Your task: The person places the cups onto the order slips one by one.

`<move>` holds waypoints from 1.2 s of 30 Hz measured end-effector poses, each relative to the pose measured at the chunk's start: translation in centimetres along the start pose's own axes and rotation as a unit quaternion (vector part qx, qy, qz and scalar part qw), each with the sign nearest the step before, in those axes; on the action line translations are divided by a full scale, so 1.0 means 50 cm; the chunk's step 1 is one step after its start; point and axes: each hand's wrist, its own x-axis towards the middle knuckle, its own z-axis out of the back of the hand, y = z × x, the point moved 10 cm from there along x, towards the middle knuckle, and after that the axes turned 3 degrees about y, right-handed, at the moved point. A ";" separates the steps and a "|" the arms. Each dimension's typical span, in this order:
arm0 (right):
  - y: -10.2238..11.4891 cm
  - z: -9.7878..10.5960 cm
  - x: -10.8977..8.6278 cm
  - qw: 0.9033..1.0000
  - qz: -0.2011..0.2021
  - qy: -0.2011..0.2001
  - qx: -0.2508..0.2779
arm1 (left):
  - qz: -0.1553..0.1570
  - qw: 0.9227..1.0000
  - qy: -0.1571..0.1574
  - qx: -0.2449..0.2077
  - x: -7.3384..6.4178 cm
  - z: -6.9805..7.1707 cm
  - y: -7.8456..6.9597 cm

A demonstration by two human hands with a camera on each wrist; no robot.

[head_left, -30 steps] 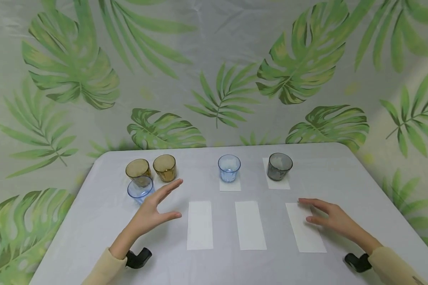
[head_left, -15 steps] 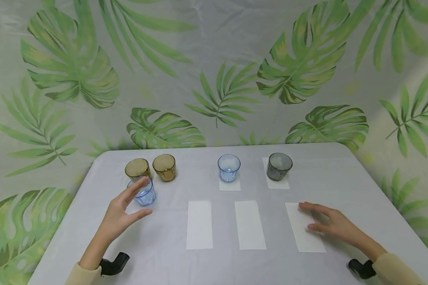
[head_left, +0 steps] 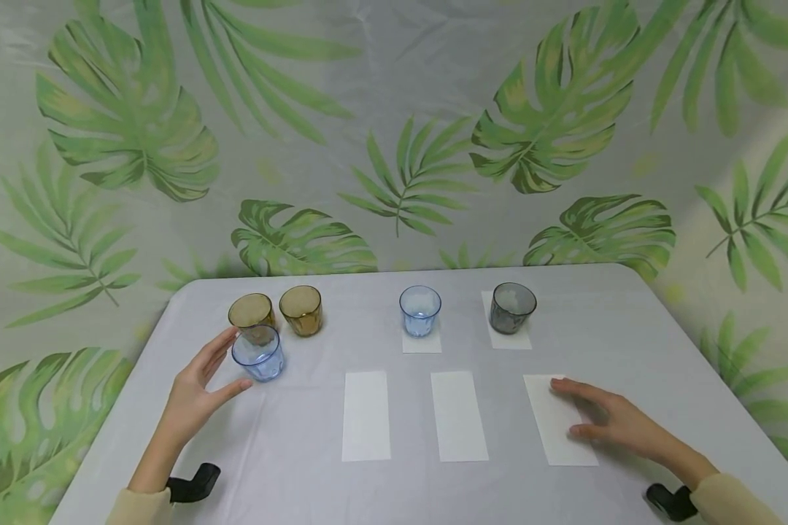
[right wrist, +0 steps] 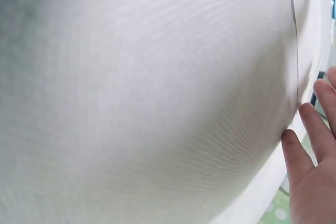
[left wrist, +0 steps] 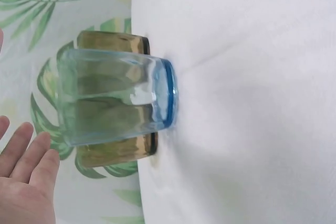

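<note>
Left hand (head_left: 197, 394): forearm angled in from the lower left, fingers extended forward, thumb held wide apart, nothing in its hold; it stands just beside a blue glass (head_left: 264, 362) — whether fingertips meet it cannot be told. That glass is upright on the table (head_left: 302, 488), at its left part, in front of two upright amber glasses (head_left: 249, 309) (head_left: 300, 312). Right hand (head_left: 620, 423): forearm from the lower right, fingers reaching leftward and lightly bent, thumb set apart below, grip vacant; it lies over the right side of a white card (head_left: 551, 426) — contact unclear. Two further near cards (head_left: 366, 417) (head_left: 460, 417), side by side. Farther back: a second blue glass (head_left: 420, 313) and a grey glass (head_left: 512, 310), both upright, each on a white card.
</note>
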 end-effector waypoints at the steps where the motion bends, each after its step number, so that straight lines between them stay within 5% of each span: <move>1: 0.001 -0.001 -0.001 1.000 0.006 0.000 0.004 | 0.006 1.000 -0.001 -0.002 0.000 0.001 0.007; 12: 0.004 -0.016 -0.010 0.999 0.032 0.008 0.015 | 0.048 0.999 -0.006 0.016 0.003 0.000 0.061; 24: -0.001 -0.025 -0.014 0.998 0.054 0.014 -0.008 | 0.062 0.998 -0.006 -0.031 0.006 -0.014 0.090; 36: 0.014 -0.020 -0.011 0.996 0.087 0.013 -0.015 | 0.101 0.995 0.003 -0.019 0.012 -0.024 0.112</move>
